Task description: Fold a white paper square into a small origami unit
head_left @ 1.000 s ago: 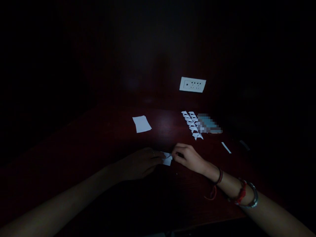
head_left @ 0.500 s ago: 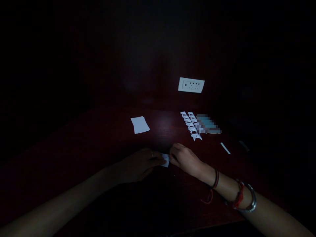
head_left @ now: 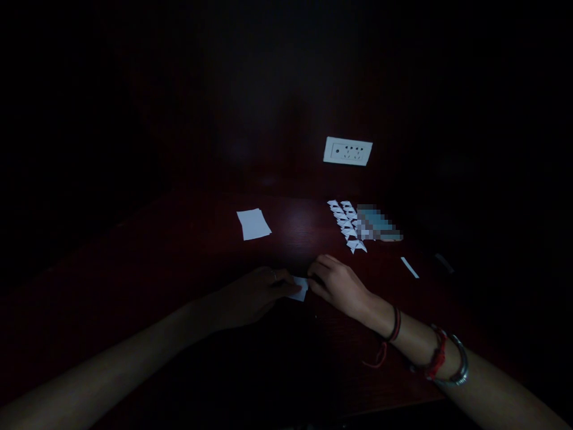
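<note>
A small piece of white paper lies between my two hands, low in the middle of the view. My left hand, with a ring on one finger, is closed on its left side, fingers across the paper. At the right edge of the sheet my right hand has its fingers curled and pinched together against it. Deep shadow covers most of the left hand. How the paper is folded is hard to make out in the dim light.
A stack of white paper sheets lies beyond my left hand on the dark red table. Folded white paper pieces stand in rows beside a blurred flat object. Right of them lies a paper strip. A socket is on the wall.
My right hand has shifted slightly up at the paper's right edge. My left hand stays on the paper, and the view has tilted a little.
</note>
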Demonstrator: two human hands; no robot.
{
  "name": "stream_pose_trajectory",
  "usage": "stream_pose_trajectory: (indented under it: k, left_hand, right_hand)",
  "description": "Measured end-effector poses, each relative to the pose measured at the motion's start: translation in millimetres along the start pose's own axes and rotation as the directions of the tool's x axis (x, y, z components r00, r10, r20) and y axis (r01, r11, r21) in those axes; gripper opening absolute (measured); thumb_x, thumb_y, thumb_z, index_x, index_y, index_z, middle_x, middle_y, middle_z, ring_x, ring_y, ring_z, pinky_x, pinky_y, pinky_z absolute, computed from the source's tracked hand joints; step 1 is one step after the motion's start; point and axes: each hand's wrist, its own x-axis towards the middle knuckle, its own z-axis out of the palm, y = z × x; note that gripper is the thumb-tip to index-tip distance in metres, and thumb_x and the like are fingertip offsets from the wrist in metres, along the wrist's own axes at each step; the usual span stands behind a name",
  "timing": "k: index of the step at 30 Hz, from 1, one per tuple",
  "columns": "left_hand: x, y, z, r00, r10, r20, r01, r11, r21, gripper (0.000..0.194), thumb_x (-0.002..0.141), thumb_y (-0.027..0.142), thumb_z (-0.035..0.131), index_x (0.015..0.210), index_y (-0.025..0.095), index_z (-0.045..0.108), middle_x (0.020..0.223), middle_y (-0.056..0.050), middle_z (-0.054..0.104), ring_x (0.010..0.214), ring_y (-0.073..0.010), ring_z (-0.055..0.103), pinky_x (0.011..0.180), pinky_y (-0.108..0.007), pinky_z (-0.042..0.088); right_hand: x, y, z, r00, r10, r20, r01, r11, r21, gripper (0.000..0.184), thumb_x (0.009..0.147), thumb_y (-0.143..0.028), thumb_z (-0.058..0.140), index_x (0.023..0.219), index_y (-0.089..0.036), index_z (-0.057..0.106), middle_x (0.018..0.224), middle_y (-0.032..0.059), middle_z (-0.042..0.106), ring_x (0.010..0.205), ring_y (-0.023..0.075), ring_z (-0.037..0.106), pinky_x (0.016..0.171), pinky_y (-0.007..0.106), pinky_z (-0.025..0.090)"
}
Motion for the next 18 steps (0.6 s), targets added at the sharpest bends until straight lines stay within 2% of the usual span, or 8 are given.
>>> stream_pose_trajectory:
  k: [4,9,13,18]
  left_hand:
    - [-0.8,-0.1,-0.1,1.000,0.027,-0.006,-0.027,1.000,-0.003,0.054,0.073,0.001,0.039,0.121,0.026,0.037,0.118,-0.004,0.043,0.101,-0.0196,0.042,0.086,-0.036,0.036]
    - [-1.0,0.2,-2.4,0.998,0.052,-0.037,-0.053,0.998,-0.036,0.057,0.071,-0.002,0.040,0.121,0.027,0.038,0.117,-0.003,0.044,0.101,-0.0189,0.042,0.086,-0.036,0.036]
    - [-1.3,-1.0,-3.6,0.999,0.050,-0.017,-0.051,0.996,-0.076,0.057,0.073,-0.001,0.038,0.121,0.028,0.037,0.118,-0.003,0.043,0.102,-0.0186,0.041,0.087,-0.037,0.035]
    - [-4.2,-6.0,-2.3,1.000,0.028,-0.001,-0.028,0.991,-0.132,0.054,0.075,0.000,0.038,0.122,0.027,0.036,0.118,-0.002,0.043,0.104,-0.0178,0.040,0.089,-0.035,0.034]
  right_hand:
    - [-4.8,3.5,-8.0,0.990,-0.138,-0.020,0.139,0.986,0.087,0.017,0.081,-0.014,0.042,0.089,-0.016,0.057,0.087,0.0056,0.051,0.082,0.0137,0.048,0.071,0.025,0.041]
    - [-7.5,5.1,-9.7,0.954,-0.292,0.064,0.283,0.952,0.118,0.022,0.079,-0.010,0.044,0.092,-0.018,0.060,0.093,0.0051,0.054,0.085,0.0137,0.049,0.076,0.027,0.042]
    - [-7.8,5.0,-6.7,0.951,-0.288,0.115,0.273,0.953,0.131,0.024,0.079,-0.011,0.043,0.095,-0.017,0.060,0.091,0.0045,0.057,0.084,0.0138,0.050,0.077,0.027,0.042]
    - [-8.7,5.1,-5.6,0.955,-0.274,0.118,0.258,0.957,0.132,0.026,0.080,-0.011,0.042,0.099,-0.019,0.058,0.092,0.0042,0.056,0.083,0.0130,0.050,0.076,0.025,0.042]
